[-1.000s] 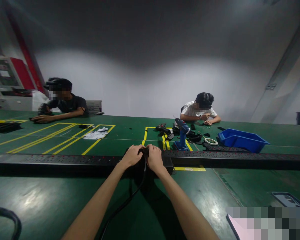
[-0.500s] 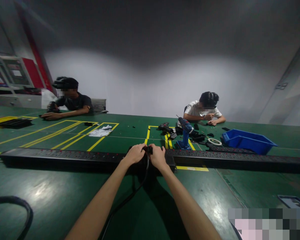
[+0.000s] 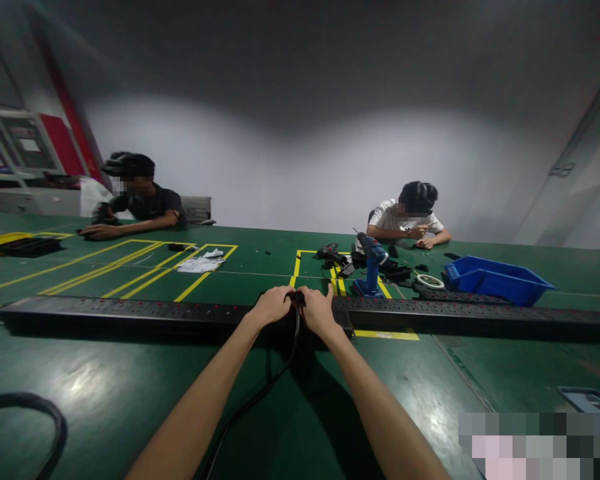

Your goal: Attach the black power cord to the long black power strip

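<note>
My left hand (image 3: 273, 305) and my right hand (image 3: 318, 309) meet near the middle of the view, fingers curled and pinching a small dark part (image 3: 297, 298) between them. That part is mostly covered by the fingers. Below it a black cable (image 3: 267, 387) hangs and curves toward the lower left. Both hands are over a long black strip with small red marks, whose left stretch (image 3: 120, 313) and right stretch (image 3: 470, 319) lie across the green table. Where the hands are, the strip is hidden and in shadow.
Beyond the strip stand a blue power drill (image 3: 371, 263), a blue bin (image 3: 497, 280) and black parts. White scraps (image 3: 200, 262) lie at left centre. Two people sit across the green table (image 3: 145, 413). A thick black cable (image 3: 55, 427) curves at lower left.
The view has shifted very slightly. Both hands stay at the same place, and the right thumb stands up a little more.
</note>
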### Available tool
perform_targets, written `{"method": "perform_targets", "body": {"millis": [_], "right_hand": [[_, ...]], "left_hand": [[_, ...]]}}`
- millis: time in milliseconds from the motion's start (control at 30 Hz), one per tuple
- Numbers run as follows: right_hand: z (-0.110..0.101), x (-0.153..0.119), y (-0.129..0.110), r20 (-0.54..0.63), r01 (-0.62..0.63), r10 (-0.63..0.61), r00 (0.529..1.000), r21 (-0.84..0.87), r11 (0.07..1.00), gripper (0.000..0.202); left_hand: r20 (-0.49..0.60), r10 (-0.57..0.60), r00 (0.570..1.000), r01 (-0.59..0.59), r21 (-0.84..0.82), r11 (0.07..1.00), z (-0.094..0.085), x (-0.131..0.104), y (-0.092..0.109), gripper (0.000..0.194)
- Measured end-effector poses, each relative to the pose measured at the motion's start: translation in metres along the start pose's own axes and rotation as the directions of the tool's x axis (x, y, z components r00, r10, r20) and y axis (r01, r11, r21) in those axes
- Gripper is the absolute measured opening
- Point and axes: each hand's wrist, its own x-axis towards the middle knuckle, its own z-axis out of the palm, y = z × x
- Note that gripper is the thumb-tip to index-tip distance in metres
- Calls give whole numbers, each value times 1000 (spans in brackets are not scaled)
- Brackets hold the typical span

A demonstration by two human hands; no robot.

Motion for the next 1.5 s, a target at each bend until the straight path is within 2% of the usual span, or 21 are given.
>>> {"method": "perform_targets", "body": {"millis": [100,200,533,700,867,1000,1067,1167,1300,1367,1500], "right_hand": [[-4,-1,1,4,79,-79,997,-91,993,23],[-6,0,3,5,104,-105,995,-119,987,23],[-4,2,7,3,151,-151,988,-71,986,25],[-3,4,8,22,134,-132,991,-72,988,29],[-3,6,8,-1,126,-126,992,-11,992,26],[-4,-2,0,-70,156,-151,986,61,986,29],[-3,-6,-3,-103,131,-120,987,105,986,30],[-3,-7,-1,-168,45,-8,986,215,976,29],[-11,-1,13,-239,17,96,966,432,902,36],[-19,1,20,-192,14,96,977,501,865,40],[-39,2,34,5,1,-4,1000,536,844,44]], "left_hand": [[-8,1,1000,-1,-4,1000,2,0,-1,34],[-13,-7,1000,7,-8,1000,3,0,-1,34],[-24,7,1000,-8,-32,999,0,-2,2,34],[-14,-6,1000,6,-38,999,-3,-4,6,34],[-25,9,1000,-10,-54,999,-5,-5,7,31],[3,6,1000,-6,-79,997,-7,-7,6,29],[4,15,1000,-15,-83,996,-8,-7,6,28],[-12,17,1000,-18,-83,996,-8,-8,6,28],[-14,10,1000,-11,-83,996,-8,-7,7,29],[-13,-8,1000,7,-87,996,-8,-6,7,31],[-8,-18,1000,17,-89,996,-8,-6,8,31]]}}
